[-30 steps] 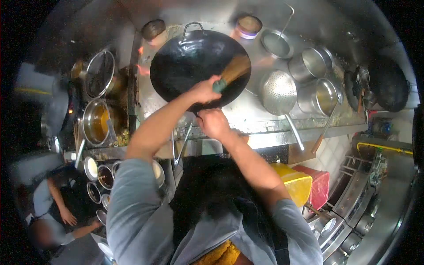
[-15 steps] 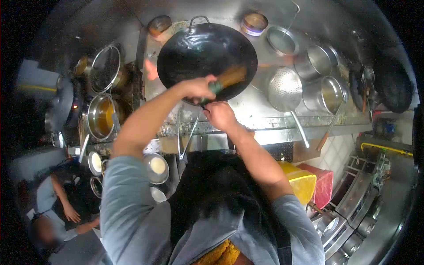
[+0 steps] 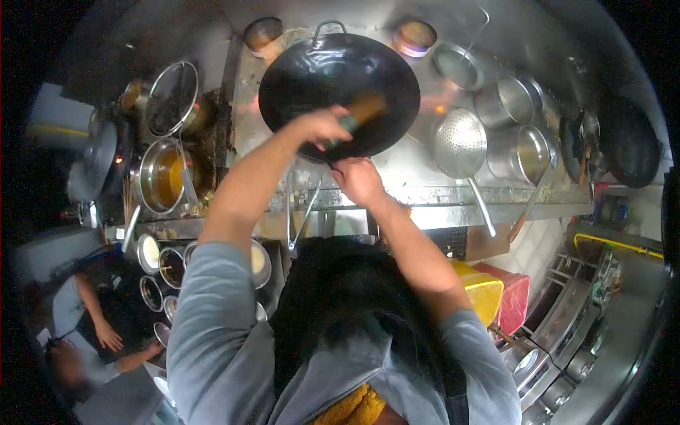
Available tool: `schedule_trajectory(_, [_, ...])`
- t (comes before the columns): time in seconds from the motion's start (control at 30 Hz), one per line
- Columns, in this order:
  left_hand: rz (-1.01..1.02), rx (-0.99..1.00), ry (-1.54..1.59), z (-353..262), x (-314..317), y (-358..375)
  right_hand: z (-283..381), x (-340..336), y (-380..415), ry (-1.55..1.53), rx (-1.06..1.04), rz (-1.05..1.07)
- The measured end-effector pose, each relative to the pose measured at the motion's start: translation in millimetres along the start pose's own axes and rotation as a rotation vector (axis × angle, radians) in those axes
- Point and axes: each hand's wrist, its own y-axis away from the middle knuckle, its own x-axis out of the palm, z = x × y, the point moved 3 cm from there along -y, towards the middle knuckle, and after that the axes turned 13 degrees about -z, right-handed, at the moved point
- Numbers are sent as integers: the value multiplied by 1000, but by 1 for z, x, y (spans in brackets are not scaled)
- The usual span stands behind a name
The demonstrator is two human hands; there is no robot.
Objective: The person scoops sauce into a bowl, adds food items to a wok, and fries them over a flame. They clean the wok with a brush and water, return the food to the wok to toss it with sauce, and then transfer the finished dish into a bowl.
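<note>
Wok (image 3: 338, 78), heavy rigid steel: right hand (image 3: 360, 180) clamps its near rim handle; left hand (image 3: 322, 126) grips a bamboo brush (image 3: 361, 110).

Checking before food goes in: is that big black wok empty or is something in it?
Empty: the wok shows only bare dark metal, with just the brush held by the left hand inside.

1. Wok (image 3: 333, 78) — black, glossy inside.
2. Brush (image 3: 360, 112) — tan bristles, green grip.
3. Pot (image 3: 161, 177) — silver, with amber-orange liquid.
4. Strainer (image 3: 457, 143) — silver, dotted with holes.
5. Two bins — one yellow (image 3: 483, 296), one red (image 3: 516, 297).
6. Sleeves (image 3: 212, 333) — grey.
</note>
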Motion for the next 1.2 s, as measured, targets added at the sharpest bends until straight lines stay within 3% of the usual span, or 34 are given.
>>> schedule_trajectory(0.03, [169, -11, -191, -39, -2, 38, 2, 0, 1, -4, 1, 3])
schedule_trajectory(0.07, [211, 90, -281, -45, -13, 58, 3, -2, 1, 7, 32, 14])
schedule_trajectory(0.13, [222, 107, -611, -10, -72, 62, 6, -3, 2, 20, 57, 29])
schedule_trajectory(0.17, [12, 256, -870, 73, -108, 15, 6, -2, -1, 51, 73, 60])
schedule_trajectory(0.2, [-201, 44, -890, 89, -166, 14, 7, 0, -2, 80, 91, 93])
schedule_trajectory(0.23, [-588, -148, -880, 38, -193, 57, 8, 2, -1, 77, 84, 96])
schedule_trajectory(0.27, [-824, -287, -768, 53, -218, 49, 7, 2, -3, 74, 73, 67])
schedule_trajectory(0.3, [-824, -287, -765, 77, -221, 44, 6, 3, -1, 73, 65, 45])
schedule_trajectory(0.37, [-987, -258, 43, 55, -208, 107, 3, 7, 3, 52, 58, 26])
schedule_trajectory(0.4, [-1248, 67, -151, 105, -189, 93, 3, 7, 1, 28, 55, -3])
schedule_trajectory(0.47, [-1133, -43, 199, 97, -111, 139, 9, 0, 0, -46, 60, -9])
schedule_trajectory(0.5, [-1154, -121, 3, 128, -72, 141, 13, -7, 1, -115, 86, -26])
schedule_trajectory(0.53, [-1154, -75, -7, 146, -28, 153, 23, -26, 8, -105, 29, -175])
schedule_trajectory(0.57, [-1111, -160, -33, 173, 12, 158, 34, -48, 22, -94, -29, -322])
schedule_trajectory(0.63, [-756, -572, -12, 178, 57, 183, 28, -98, 62, -75, 9, -362])
schedule_trajectory(0.67, [-768, -588, 3, 193, 77, 187, 10, -127, 83, -59, 16, -385])
schedule_trajectory(0.73, [-712, -531, -310, 225, 114, 185, -34, -192, 124, 150, 235, -562])
schedule_trajectory(0.77, [-682, -576, -341, 207, 110, 191, -86, -218, 154, 181, 311, -754])
schedule_trajectory(0.8, [-697, -581, -336, 208, 109, 187, -105, -256, 169, 456, 336, -823])
schedule_trajectory(0.87, [-726, -388, -528, 210, 107, 176, -184, -304, 212, 723, 438, -1061])
schedule_trajectory(0.9, [-1061, -262, -348, 117, 87, 213, -240, -316, 236, 706, 423, -1062])
schedule_trajectory(0.93, [-1078, -274, -348, 83, 90, 220, -312, -317, 265, 102, 798, -1053])
schedule_trajectory(0.97, [-1087, -148, -267, 57, 96, 223, -353, -308, 281, -523, 1129, -952])
schedule_trajectory(1.0, [-1087, -18, -188, 34, 107, 223, -357, -311, 279, -535, 1128, -944])
schedule_trajectory(1.07, [-948, 82, 94, -11, 146, 218, -358, -294, 252, -1204, 1240, -574])
schedule_trajectory(1.13, [-766, 160, 241, -44, 185, 204, -382, -283, 232, -1245, 1205, -661])
schedule_trajectory(1.2, [-776, 315, 299, -85, 211, 205, -372, -269, 215, -1286, 1164, -749])
